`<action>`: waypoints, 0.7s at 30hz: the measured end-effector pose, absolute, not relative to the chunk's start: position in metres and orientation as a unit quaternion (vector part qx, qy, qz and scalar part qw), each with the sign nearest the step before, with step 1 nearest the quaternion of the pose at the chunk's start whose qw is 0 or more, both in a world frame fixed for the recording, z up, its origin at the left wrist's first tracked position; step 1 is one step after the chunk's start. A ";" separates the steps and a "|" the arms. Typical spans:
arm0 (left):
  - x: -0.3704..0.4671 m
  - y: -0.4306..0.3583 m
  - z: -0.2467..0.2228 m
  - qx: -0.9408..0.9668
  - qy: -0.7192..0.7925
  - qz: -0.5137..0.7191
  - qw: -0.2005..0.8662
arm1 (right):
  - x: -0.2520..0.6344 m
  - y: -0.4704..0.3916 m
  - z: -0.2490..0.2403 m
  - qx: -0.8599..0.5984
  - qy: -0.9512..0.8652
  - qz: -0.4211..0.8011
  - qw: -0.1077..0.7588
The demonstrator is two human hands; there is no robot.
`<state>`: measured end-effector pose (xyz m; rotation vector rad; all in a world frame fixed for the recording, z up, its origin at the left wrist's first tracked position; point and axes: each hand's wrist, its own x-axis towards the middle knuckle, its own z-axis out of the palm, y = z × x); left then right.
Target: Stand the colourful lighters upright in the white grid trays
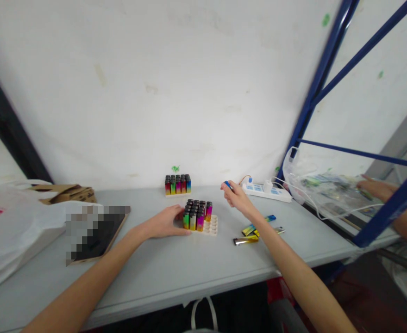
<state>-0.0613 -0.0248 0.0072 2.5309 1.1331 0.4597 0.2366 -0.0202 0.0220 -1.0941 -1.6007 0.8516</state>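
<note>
My left hand (165,222) grips the left edge of a white tray (213,226), thumb along the front. Upright lighters (192,222) with black tops and shiny coloured bodies fill most of the tray; its right-hand holes are bare. Up and to the right of the tray, my right hand (238,200) is closed on a lighter (228,184), of which only a blue end shows. Below that hand, several loose lighters (246,240) in yellow, blue and gold lie on the table, partly behind my right forearm.
Against the wall stands a second block of lighters (178,185). A power strip (279,192) with cables sits at the back right, beside a blue metal frame (303,106). On the left are a white plastic bag (19,231) and a dark flat device (102,236). Another person's hand (377,187) shows far right.
</note>
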 end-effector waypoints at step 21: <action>-0.060 -0.025 0.007 0.890 0.396 0.157 0.160 | 0.216 -0.043 -0.001 -0.514 -0.701 0.134 0.476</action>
